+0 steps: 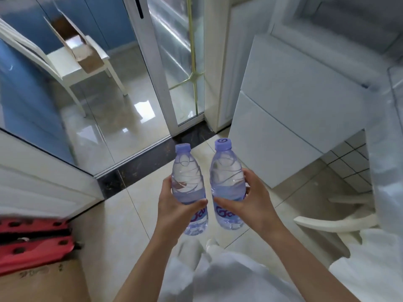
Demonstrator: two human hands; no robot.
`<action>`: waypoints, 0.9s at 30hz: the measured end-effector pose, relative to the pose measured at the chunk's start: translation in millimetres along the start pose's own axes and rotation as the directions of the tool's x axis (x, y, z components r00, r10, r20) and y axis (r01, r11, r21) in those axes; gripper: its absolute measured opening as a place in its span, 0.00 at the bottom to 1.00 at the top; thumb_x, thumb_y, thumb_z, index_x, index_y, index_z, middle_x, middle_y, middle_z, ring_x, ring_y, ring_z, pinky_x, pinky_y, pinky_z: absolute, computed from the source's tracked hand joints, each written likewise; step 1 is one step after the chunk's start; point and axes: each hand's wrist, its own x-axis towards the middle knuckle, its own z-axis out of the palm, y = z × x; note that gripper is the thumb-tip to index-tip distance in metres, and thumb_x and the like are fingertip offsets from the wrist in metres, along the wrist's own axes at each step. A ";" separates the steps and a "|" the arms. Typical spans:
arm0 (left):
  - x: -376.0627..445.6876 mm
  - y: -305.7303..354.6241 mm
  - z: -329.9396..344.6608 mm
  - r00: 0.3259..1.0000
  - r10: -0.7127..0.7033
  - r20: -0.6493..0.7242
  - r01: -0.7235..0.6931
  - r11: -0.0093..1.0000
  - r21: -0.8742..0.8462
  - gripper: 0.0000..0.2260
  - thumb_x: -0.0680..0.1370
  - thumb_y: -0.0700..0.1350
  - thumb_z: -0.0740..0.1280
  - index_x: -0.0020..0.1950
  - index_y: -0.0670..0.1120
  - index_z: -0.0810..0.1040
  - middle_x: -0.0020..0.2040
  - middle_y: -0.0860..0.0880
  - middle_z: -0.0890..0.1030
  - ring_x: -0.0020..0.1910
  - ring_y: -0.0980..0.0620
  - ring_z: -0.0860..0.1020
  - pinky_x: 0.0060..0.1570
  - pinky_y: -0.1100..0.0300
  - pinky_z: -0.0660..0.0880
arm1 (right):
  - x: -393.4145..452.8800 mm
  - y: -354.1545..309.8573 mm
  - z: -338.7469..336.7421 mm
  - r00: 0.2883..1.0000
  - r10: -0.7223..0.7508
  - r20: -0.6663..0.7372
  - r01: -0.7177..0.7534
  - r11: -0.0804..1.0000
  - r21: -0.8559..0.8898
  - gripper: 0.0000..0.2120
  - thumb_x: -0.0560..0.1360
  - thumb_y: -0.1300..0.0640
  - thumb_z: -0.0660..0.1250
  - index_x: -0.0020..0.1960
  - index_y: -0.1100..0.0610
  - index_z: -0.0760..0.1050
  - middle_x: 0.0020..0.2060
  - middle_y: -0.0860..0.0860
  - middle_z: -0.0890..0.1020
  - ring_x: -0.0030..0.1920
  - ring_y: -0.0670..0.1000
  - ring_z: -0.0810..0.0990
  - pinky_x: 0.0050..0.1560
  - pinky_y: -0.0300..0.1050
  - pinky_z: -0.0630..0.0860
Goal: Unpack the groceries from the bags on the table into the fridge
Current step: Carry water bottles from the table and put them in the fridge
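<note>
**Two water bottles held upright over the tiled floor**

The left hand [174,205] grips the left water bottle [189,188] around its lower half, thumb across the front above the label. The right hand [248,201] grips the right water bottle [227,184] the same way, fingers wrapped behind. Both bottles are clear ribbed plastic with pale purple screw caps and purple lettering on the labels, and clear liquid fills each nearly to the shoulder. They stand upright, just beside each other, not touching.

The fridge [301,101] stands to the right, with smooth white drawer fronts. On the white chair [72,62] at the upper left rests an open cardboard box [80,46], tilted; its contents cannot be made out. A second white chair [333,223] is at the right. Red perforated foam pieces [32,243] lie on brown cardboard [43,284] at the lower left. The floor is glossy beige tile.
</note>
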 end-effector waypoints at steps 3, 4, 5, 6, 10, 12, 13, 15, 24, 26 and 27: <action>44.8 19.4 9.4 0.998 0.030 0.053 -0.029 0.999 -0.026 0.32 0.60 0.35 0.81 0.58 0.53 0.72 0.50 0.52 0.82 0.46 0.54 0.83 0.42 0.63 0.80 | 36.1 -6.7 -5.2 0.998 0.013 -0.062 -0.009 0.998 0.061 0.33 0.56 0.45 0.82 0.57 0.46 0.72 0.50 0.43 0.82 0.49 0.46 0.82 0.51 0.48 0.80; 59.4 26.1 12.8 0.996 0.042 0.074 -0.040 0.999 -0.028 0.32 0.60 0.34 0.81 0.57 0.52 0.73 0.50 0.52 0.82 0.46 0.55 0.83 0.42 0.62 0.80 | 47.9 -9.2 -6.3 0.997 0.013 -0.080 -0.007 0.998 0.066 0.32 0.56 0.45 0.82 0.56 0.45 0.72 0.49 0.43 0.82 0.48 0.45 0.82 0.50 0.46 0.80; 74.7 33.1 16.5 0.994 0.054 0.095 -0.051 0.998 -0.031 0.31 0.60 0.33 0.81 0.57 0.52 0.73 0.49 0.52 0.82 0.45 0.55 0.83 0.42 0.61 0.81 | 59.8 -12.6 -7.6 0.994 0.014 -0.104 -0.007 0.997 0.074 0.31 0.56 0.46 0.82 0.55 0.45 0.72 0.49 0.42 0.82 0.48 0.44 0.82 0.49 0.43 0.80; 90.8 39.9 20.0 0.991 0.068 0.115 -0.065 0.997 -0.033 0.31 0.60 0.32 0.81 0.57 0.51 0.74 0.48 0.51 0.83 0.45 0.54 0.83 0.42 0.60 0.81 | 72.7 -16.5 -9.0 0.991 0.018 -0.133 -0.007 0.996 0.084 0.31 0.56 0.46 0.82 0.54 0.44 0.72 0.48 0.42 0.82 0.47 0.43 0.82 0.48 0.41 0.79; 159.6 66.8 31.4 0.971 0.127 0.202 -0.128 0.992 -0.008 0.31 0.60 0.32 0.80 0.58 0.48 0.74 0.48 0.49 0.83 0.45 0.52 0.83 0.45 0.57 0.81 | 124.7 -34.5 -12.9 0.971 0.009 -0.238 0.019 0.993 0.115 0.27 0.58 0.51 0.82 0.51 0.42 0.72 0.45 0.41 0.83 0.44 0.40 0.82 0.43 0.32 0.76; 192.4 82.7 37.5 0.956 0.142 0.255 -0.156 0.987 0.035 0.31 0.61 0.35 0.81 0.57 0.51 0.74 0.47 0.51 0.82 0.44 0.56 0.82 0.43 0.60 0.81 | 150.3 -44.9 -15.0 0.957 0.023 -0.290 0.013 0.992 0.122 0.26 0.59 0.52 0.82 0.51 0.42 0.72 0.44 0.40 0.82 0.44 0.39 0.81 0.42 0.31 0.76; 207.5 91.6 40.1 0.950 0.144 0.276 -0.166 0.984 0.058 0.30 0.61 0.36 0.81 0.56 0.54 0.73 0.47 0.53 0.81 0.44 0.58 0.82 0.42 0.62 0.80 | 162.7 -50.2 -16.3 0.949 0.032 -0.314 0.007 0.992 0.123 0.27 0.59 0.52 0.82 0.51 0.42 0.72 0.44 0.39 0.82 0.44 0.39 0.81 0.42 0.32 0.76; 235.7 109.1 45.1 0.931 0.153 0.331 -0.192 0.978 0.087 0.30 0.61 0.38 0.82 0.54 0.58 0.72 0.47 0.56 0.81 0.44 0.59 0.81 0.42 0.61 0.80 | 185.3 -60.2 -18.9 0.929 0.070 -0.363 -0.013 0.987 0.157 0.28 0.57 0.49 0.81 0.53 0.45 0.73 0.44 0.40 0.83 0.44 0.40 0.82 0.43 0.35 0.77; 334.3 175.3 94.0 0.808 0.232 0.541 -0.342 0.933 0.111 0.28 0.60 0.38 0.81 0.52 0.56 0.74 0.46 0.54 0.82 0.43 0.58 0.82 0.43 0.59 0.80 | 256.2 -87.7 -45.8 0.805 0.176 -0.566 -0.033 0.966 0.255 0.36 0.52 0.41 0.78 0.58 0.48 0.73 0.48 0.44 0.84 0.47 0.44 0.83 0.49 0.48 0.81; 349.2 190.7 112.2 0.777 0.238 0.583 -0.360 0.927 0.102 0.29 0.61 0.39 0.82 0.55 0.54 0.73 0.47 0.55 0.82 0.44 0.58 0.82 0.43 0.59 0.81 | 265.8 -91.9 -60.1 0.774 0.192 -0.603 -0.040 0.966 0.256 0.36 0.52 0.40 0.77 0.57 0.47 0.73 0.48 0.44 0.83 0.47 0.44 0.83 0.49 0.48 0.81; 356.2 198.9 123.0 0.760 0.243 0.604 -0.373 0.923 0.098 0.29 0.61 0.40 0.82 0.56 0.53 0.73 0.47 0.55 0.82 0.44 0.58 0.82 0.43 0.60 0.81 | 270.6 -94.1 -68.5 0.760 0.189 -0.622 -0.041 0.969 0.244 0.36 0.52 0.39 0.77 0.58 0.47 0.73 0.48 0.44 0.83 0.48 0.45 0.83 0.48 0.47 0.81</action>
